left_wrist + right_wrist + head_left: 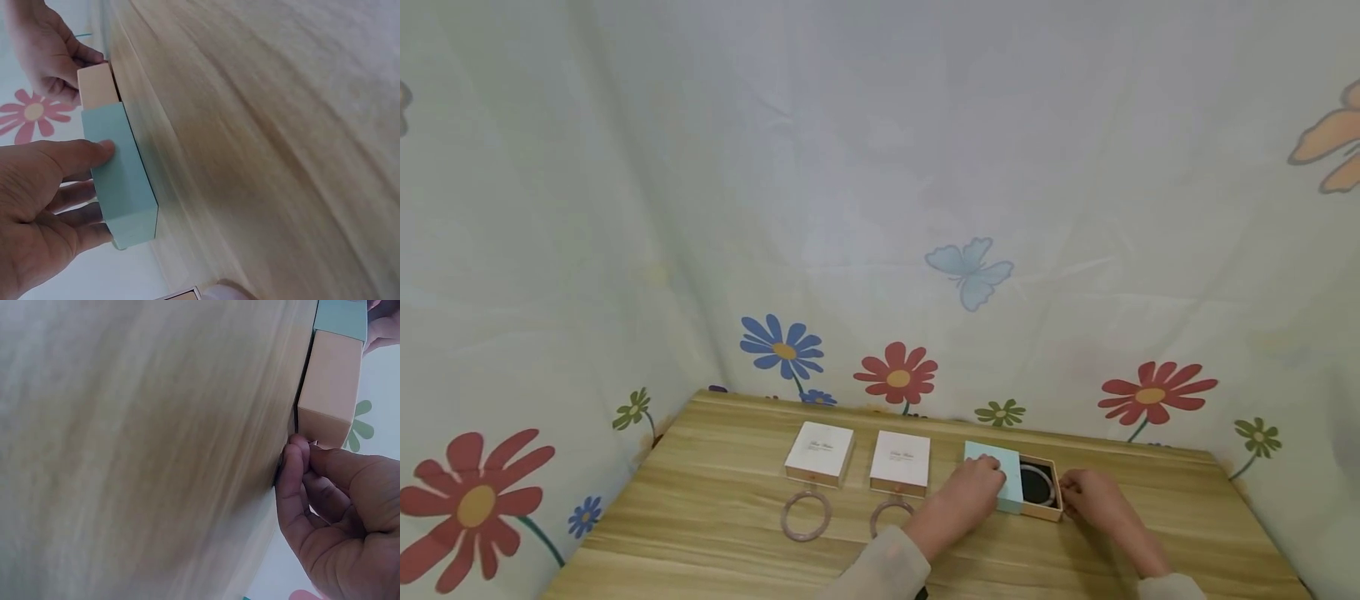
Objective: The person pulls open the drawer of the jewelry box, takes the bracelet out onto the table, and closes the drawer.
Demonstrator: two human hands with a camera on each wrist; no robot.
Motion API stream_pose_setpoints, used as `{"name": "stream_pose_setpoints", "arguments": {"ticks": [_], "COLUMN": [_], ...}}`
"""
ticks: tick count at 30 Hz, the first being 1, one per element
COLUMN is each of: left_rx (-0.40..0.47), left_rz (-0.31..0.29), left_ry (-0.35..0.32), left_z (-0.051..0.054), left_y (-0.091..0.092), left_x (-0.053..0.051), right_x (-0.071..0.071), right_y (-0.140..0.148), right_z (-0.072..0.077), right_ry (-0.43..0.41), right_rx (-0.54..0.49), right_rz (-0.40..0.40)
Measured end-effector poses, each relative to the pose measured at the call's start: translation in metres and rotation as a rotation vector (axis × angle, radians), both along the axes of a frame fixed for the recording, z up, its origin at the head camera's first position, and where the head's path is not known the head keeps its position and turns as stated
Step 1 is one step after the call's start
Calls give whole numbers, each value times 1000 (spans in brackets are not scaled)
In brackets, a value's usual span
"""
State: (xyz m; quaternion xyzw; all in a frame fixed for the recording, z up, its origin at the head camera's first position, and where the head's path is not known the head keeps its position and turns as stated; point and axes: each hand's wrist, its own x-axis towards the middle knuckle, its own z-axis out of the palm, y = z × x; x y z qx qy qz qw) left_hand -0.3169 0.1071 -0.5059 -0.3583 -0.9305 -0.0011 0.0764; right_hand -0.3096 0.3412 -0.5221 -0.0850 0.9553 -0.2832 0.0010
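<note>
A teal box sleeve [1013, 482] lies on the table, with its peach drawer [1042, 512] slid part way out to the right. Inside the drawer, a pale bangle [1051, 486] rests against a black lining. My left hand [958, 500] grips the sleeve; in the left wrist view the thumb [103, 150] presses one side wall and the fingers reach over the top. At the drawer's outer end, my right hand [1097, 504] pinches with thumb and fingertips, as the right wrist view shows [337, 506]. Whatever small part sits between those fingertips is hidden.
Two white boxes [820, 447] [901, 457] stand left of the teal one. In front of them lie two pinkish bangles [805, 537] [876, 518], the nearer one partly behind my left arm. A flower-printed curtain [850, 208] hangs behind the wooden table [715, 492].
</note>
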Motion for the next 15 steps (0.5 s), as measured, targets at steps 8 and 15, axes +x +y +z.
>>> {"name": "stream_pose_setpoints", "arguments": {"ticks": [8, 15], "left_rx": [7, -24], "left_rz": [-1, -6], "left_ry": [35, 93], "left_z": [2, -2], "left_y": [-2, 0], "left_x": [5, 6], "right_x": [0, 0], "right_y": [-2, -1], "right_z": [-6, -7], "right_ry": [18, 25], "right_rx": [-9, -8], "right_rz": [-26, -44]}}
